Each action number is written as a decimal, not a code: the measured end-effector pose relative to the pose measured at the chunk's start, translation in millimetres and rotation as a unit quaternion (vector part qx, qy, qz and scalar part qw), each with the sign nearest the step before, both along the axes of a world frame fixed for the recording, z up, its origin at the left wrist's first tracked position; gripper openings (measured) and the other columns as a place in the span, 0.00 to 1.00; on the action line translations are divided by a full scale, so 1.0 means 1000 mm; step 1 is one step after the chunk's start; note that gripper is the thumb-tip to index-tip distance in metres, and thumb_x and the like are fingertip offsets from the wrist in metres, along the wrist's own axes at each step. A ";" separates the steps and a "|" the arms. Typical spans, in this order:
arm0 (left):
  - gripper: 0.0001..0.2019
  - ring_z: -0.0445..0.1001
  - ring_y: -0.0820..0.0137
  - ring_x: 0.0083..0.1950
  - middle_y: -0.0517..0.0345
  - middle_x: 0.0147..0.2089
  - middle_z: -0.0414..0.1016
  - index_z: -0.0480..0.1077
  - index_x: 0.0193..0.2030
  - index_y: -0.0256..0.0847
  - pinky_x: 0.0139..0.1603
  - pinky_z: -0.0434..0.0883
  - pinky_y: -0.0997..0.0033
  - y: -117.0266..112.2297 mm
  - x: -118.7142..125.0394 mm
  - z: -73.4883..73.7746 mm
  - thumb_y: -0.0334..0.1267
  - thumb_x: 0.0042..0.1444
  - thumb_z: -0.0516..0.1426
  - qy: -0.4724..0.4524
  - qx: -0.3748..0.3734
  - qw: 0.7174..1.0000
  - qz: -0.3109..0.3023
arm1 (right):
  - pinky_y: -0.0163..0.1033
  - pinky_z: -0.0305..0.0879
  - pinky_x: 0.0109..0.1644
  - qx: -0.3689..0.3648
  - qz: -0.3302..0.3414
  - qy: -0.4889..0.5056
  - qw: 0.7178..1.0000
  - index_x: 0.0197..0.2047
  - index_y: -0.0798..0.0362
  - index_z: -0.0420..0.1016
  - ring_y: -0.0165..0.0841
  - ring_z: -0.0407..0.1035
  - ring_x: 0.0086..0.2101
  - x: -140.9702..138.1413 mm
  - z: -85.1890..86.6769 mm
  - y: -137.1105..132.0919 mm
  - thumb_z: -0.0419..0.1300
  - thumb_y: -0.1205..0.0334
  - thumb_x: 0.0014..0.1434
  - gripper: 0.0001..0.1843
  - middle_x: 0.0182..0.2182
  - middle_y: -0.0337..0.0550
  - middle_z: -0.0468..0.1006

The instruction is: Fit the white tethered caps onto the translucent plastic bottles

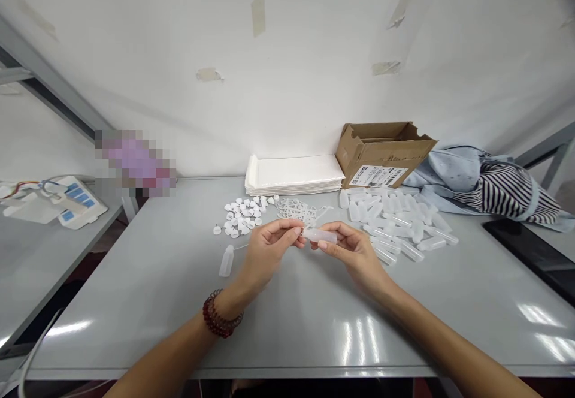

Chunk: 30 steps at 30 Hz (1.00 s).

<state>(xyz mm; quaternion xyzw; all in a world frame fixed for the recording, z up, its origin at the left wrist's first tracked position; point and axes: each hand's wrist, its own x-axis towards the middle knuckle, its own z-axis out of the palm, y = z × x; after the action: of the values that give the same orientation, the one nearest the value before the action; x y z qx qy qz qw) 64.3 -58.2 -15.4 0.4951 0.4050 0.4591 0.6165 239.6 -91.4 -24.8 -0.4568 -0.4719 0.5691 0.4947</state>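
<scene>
My right hand (348, 249) grips a small translucent plastic bottle (322, 236) by its body, its neck pointing left. At that neck my left hand (274, 242) is closed in a pinch; what sits between the fingertips is too small to make out. Just behind both hands lies a tangle of thin white tubes (299, 211). A heap of white caps (242, 213) is to the left of it. Nearer me, left of my left hand, one bottle with a white top (227, 260) lies on the table, a thin strand by its neck. Many loose bottles (395, 218) are spread to the right.
Against the wall are a stack of white padded envelopes (294, 173) and an open cardboard box (384, 155). Folded cloth (471, 179) and a black phone-like slab (534, 260) lie right on the grey table (287, 332). A power strip (81, 200) is at far left.
</scene>
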 end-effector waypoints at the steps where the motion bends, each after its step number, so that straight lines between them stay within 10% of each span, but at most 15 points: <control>1: 0.05 0.76 0.75 0.30 0.61 0.28 0.78 0.77 0.35 0.39 0.37 0.74 0.75 -0.001 0.001 -0.001 0.35 0.53 0.61 -0.003 0.001 1.000 -0.001 | 0.38 0.67 0.44 0.000 0.002 0.004 1.000 0.37 0.51 0.75 0.33 0.74 0.37 0.000 -0.001 0.000 0.67 0.57 0.51 0.11 0.33 0.40 0.80; 14: 0.06 0.74 0.74 0.31 0.59 0.34 0.75 0.76 0.37 0.39 0.35 0.74 0.74 -0.010 0.006 -0.006 0.36 0.56 0.58 0.045 0.102 0.994 0.004 | 0.42 0.66 0.47 -0.011 0.020 0.023 0.999 0.37 0.52 0.75 0.35 0.75 0.37 -0.008 -0.006 -0.003 0.66 0.56 0.52 0.11 0.33 0.42 0.82; 25: 0.10 0.71 0.70 0.36 0.59 0.31 0.73 0.77 0.39 0.41 0.42 0.69 0.69 -0.003 0.002 -0.002 0.42 0.54 0.60 0.077 -0.028 0.993 -0.088 | 0.41 0.64 0.47 -0.035 0.049 0.018 0.998 0.39 0.51 0.70 0.35 0.75 0.36 -0.011 -0.006 -0.006 0.63 0.53 0.55 0.13 0.30 0.41 0.82; 30: 0.10 0.71 0.65 0.43 0.55 0.37 0.75 0.77 0.33 0.41 0.46 0.68 0.66 -0.004 0.004 -0.003 0.44 0.57 0.57 0.111 0.064 0.985 -0.119 | 0.43 0.64 0.47 -0.016 0.061 0.046 0.997 0.47 0.49 0.64 0.34 0.75 0.35 -0.011 -0.008 -0.007 0.62 0.55 0.57 0.16 0.29 0.38 0.81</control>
<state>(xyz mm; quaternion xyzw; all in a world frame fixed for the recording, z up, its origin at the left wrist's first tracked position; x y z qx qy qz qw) 68.4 -62.3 -18.0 0.6257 0.3790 0.3500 0.5851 228.2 -98.3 -32.6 -0.4083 -0.4662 0.6260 0.4733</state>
